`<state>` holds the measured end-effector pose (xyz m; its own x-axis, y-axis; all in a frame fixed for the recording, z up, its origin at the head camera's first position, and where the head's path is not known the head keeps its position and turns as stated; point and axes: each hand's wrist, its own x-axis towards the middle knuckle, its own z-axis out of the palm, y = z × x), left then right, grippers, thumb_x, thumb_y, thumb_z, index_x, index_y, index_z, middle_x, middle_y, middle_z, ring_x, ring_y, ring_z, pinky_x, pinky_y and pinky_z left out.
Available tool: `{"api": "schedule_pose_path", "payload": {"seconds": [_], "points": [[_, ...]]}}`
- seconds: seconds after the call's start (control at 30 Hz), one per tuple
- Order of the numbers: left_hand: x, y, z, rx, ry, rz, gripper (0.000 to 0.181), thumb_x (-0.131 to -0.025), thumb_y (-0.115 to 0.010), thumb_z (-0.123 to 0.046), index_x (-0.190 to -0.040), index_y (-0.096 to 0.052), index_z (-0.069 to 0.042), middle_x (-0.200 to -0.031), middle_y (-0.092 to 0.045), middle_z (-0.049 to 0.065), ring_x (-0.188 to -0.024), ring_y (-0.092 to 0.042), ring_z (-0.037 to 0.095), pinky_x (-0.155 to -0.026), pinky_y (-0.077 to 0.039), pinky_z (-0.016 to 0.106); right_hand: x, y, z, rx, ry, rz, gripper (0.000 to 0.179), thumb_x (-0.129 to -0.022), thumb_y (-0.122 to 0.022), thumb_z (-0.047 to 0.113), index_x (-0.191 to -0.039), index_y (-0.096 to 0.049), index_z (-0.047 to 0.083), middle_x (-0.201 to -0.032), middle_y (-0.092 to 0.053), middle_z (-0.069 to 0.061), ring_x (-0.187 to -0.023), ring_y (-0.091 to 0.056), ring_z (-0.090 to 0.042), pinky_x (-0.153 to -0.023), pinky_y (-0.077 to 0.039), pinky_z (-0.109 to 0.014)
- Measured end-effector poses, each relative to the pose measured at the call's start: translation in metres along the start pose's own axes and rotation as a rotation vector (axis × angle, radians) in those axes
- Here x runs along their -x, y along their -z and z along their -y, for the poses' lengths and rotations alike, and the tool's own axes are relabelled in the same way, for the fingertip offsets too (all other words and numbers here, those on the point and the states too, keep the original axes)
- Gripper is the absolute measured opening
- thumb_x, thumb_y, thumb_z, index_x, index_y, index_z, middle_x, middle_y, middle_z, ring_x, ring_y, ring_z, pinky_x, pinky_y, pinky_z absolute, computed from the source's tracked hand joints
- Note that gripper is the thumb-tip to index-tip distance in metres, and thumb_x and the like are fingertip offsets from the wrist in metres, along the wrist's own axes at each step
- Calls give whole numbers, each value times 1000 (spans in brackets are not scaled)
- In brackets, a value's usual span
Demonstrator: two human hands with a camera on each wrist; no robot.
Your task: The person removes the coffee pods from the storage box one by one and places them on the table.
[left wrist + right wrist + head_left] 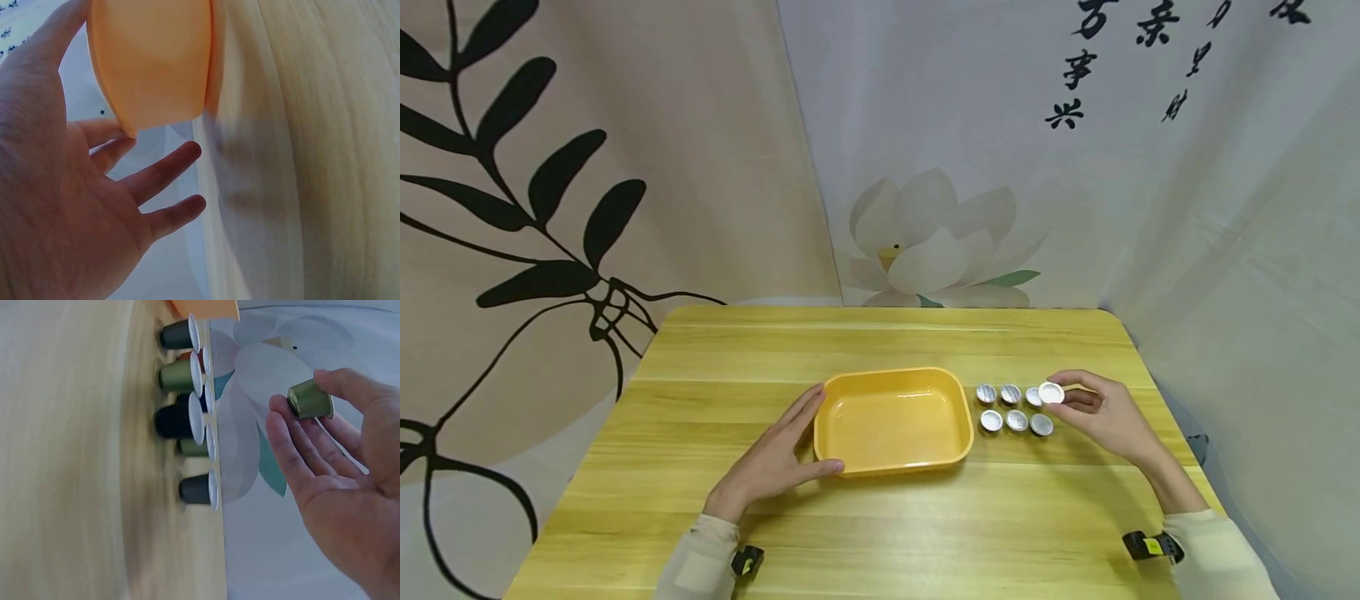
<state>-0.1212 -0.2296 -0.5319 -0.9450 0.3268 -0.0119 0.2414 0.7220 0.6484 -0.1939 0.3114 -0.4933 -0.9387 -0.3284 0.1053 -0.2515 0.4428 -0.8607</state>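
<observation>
My left hand [772, 467] holds the left end of a yellow tray [842, 473], its thumb at the near corner and fingers at the far one. In the left wrist view, two fingers meet the tray's rim [128, 132] while the other two extend free below. My right hand [1101, 414] pinches a green coffee capsule [308, 400] between thumb and fingers, raised above the table. Its pale lid [1051, 392] faces up in the head view, partly covering a standing capsule [1033, 397]. Several capsules with silvery lids stand in two rows right of the tray.
The right wrist view shows the standing capsules' body colours, among them a black one [175, 420], a green one [176, 376] and a dark grey one [195, 489]. They stand on a wooden table [925, 533]. A printed curtain [970, 100] hangs behind it.
</observation>
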Motion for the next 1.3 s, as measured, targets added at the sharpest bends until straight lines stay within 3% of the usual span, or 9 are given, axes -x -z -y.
{"api": "schedule_pose_path", "payload": {"seconds": [0.3, 0.53, 0.73, 1.03, 1.3], "points": [[0, 1, -2, 1, 3, 1, 122, -95, -80, -73, -184, -13, -22, -193, -10, -3, -173, -32, 43, -130, -45, 70, 17, 15, -13, -5, -87, -10, 40, -105, -83, 13, -141, -70, 3, -131, -75, -6, -106, -77, 3, -85, -70, -24], [-1, 1, -1, 0, 5, -2, 123, -95, -80, -74, -184, -14, -22, -193, -8, -8, -173, -31, 42, -131, -44, 70, 24, 19, -28, 41, -173, 24, 42, -105, -84, 20, -141, -70, 3, -140, -72, -19, -107, -76, 5, -85, -71, -31], [-1, 0, -1, 2, 7, 2, 123, -95, -80, -74, -184, -14, -22, -193, -7, -8, -173, -30, 43, -131, -44, 71, 24, 14, -38, 143, -160, 39, 39, -102, -87, 20, -135, -73, 3, -131, -79, -20, -105, -74, 5, -85, -68, -23], [-1, 0, -1, 5, 10, 1, 122, -95, -80, -74, -184, -13, -24, -193, -7, -7, -173, -30, 44, -130, -44, 72, 22, 8, -48, 261, -174, 41, 38, -102, -87, 24, -133, -76, 5, -127, -81, -17, -110, -79, -19, -85, -65, -21], [-1, 0, -1, 0, 12, 1, 123, -95, -80, -74, -184, -14, -23, -193, -7, -8, -174, -29, 42, -131, -43, 71, 21, 4, -53, 254, -186, 26, 37, -101, -88, 21, -131, -76, 3, -125, -82, -18, -108, -80, -21, -84, -65, -21]]}}
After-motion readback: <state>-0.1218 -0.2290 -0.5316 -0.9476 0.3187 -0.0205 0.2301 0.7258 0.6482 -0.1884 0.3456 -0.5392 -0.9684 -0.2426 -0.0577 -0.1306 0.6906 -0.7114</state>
